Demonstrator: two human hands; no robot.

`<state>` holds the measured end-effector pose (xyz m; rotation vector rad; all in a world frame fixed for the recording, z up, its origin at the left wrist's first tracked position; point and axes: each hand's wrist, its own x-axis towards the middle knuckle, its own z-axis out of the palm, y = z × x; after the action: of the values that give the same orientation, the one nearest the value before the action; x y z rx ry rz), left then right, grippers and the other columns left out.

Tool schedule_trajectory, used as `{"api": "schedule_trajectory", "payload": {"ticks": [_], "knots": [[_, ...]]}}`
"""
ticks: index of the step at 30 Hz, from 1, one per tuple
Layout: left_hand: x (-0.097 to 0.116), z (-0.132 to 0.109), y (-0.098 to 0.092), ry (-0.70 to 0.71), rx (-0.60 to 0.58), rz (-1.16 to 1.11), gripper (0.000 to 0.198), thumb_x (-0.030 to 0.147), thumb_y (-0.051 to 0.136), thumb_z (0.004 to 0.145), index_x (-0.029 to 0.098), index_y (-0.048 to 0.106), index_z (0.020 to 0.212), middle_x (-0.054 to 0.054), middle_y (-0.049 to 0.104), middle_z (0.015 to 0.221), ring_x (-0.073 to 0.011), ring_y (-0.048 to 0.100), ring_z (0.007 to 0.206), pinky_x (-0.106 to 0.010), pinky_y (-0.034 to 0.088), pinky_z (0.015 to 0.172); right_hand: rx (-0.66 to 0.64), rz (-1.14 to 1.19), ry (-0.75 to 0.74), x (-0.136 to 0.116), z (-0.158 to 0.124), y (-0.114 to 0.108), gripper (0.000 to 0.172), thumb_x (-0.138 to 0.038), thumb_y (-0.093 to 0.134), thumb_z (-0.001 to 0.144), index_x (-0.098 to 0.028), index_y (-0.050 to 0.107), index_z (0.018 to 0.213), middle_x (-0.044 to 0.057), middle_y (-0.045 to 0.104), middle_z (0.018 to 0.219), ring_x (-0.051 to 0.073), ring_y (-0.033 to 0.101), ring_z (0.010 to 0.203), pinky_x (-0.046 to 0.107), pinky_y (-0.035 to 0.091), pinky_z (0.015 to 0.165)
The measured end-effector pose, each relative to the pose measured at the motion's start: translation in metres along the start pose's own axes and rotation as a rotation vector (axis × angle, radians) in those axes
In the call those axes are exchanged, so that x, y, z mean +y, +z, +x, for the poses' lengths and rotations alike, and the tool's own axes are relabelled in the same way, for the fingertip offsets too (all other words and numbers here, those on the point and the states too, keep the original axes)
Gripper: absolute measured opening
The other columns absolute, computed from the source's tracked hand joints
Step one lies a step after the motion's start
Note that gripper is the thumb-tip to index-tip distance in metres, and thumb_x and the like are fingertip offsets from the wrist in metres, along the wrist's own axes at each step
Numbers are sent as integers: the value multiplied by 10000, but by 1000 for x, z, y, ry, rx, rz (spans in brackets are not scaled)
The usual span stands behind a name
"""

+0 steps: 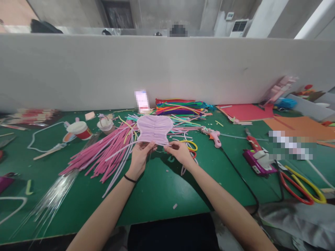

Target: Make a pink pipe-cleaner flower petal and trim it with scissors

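Observation:
A flat lilac shape made of pipe cleaners laid side by side [155,128] is held up over the table, its top edge curving in two lobes. My left hand [141,153] pinches its lower left edge, where a loose lilac pipe cleaner [119,152] sticks out to the left. At the lower right corner, my right hand [179,150] grips the same piece between thumb and fingers. A thin wire-like loop shows between the hands. Behind my right hand lie scissors with yellow and red handles [192,144], partly covered.
Pink pipe cleaners [104,150] spread to the left, near clear thin sticks [59,190]. Multicoloured pipe cleaners [180,107] lie behind. A pink glue gun [215,137], purple power strip [259,163] and large scissors [300,186] are at right. A paper cup [80,130] stands left.

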<state>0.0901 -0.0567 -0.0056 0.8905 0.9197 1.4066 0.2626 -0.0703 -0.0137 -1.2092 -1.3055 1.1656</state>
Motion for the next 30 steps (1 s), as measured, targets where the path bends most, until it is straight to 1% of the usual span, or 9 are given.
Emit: {"api": "schedule_trajectory", "payload": {"ticks": [4,6,8,11,15,19,22,26,30], "knots": [[-1,-2,2,27,-29,37,341,268,852,597,121,719,875,-69,752,845,-189,706,773,-289,572,733,127,-121,-102,-1,-1,1,297,-445,682,714,-158,656,785,40,696,722,166,631,653,264,481,620],[-1,-4,4,31,-35,21,374,261,854,594,130,713,915,-66,755,859,-198,710,791,-303,574,742,154,-202,-156,-3,-3,1,273,-428,655,743,-157,660,774,34,686,706,162,617,646,257,467,614],[0,-5,7,17,-27,-10,402,247,854,592,144,701,950,-57,756,860,-200,713,792,-313,577,743,168,-260,-179,-4,-4,1,265,-421,634,763,-158,664,761,31,680,691,159,607,635,254,455,607],[0,-6,10,12,0,-32,364,231,854,586,139,698,902,-46,751,815,-193,712,769,-315,581,737,173,-259,-150,-4,-3,1,270,-424,632,763,-157,671,754,35,688,682,159,608,621,251,450,596],[-1,-7,12,42,28,17,317,248,849,587,119,708,840,-57,749,783,-207,711,769,-330,584,738,161,-193,-87,-4,-2,0,292,-444,641,758,-156,675,728,39,696,649,160,618,590,241,447,557],[-1,-9,14,58,65,68,320,280,844,588,111,720,831,-71,756,790,-229,716,789,-355,582,765,175,-221,-103,-7,-3,-1,307,-447,629,779,-157,686,696,36,697,628,154,622,572,240,451,562],[0,-11,15,68,85,66,312,282,846,583,117,721,816,-63,757,785,-224,717,780,-353,581,764,158,-199,-110,-8,-2,-3,305,-447,628,780,-157,691,710,42,703,651,159,631,593,244,456,570],[2,-12,16,76,85,39,331,267,853,574,138,710,844,-42,755,786,-209,717,764,-338,585,735,71,-98,-70,-8,0,-7,296,-456,642,762,-163,683,779,39,712,696,164,649,637,242,470,571],[2,-10,16,57,81,58,357,279,852,578,132,700,866,-56,758,809,-220,722,782,-352,585,760,82,-105,0,-7,0,-8,289,-448,639,761,-161,674,757,35,702,669,139,623,585,216,445,505]]}}
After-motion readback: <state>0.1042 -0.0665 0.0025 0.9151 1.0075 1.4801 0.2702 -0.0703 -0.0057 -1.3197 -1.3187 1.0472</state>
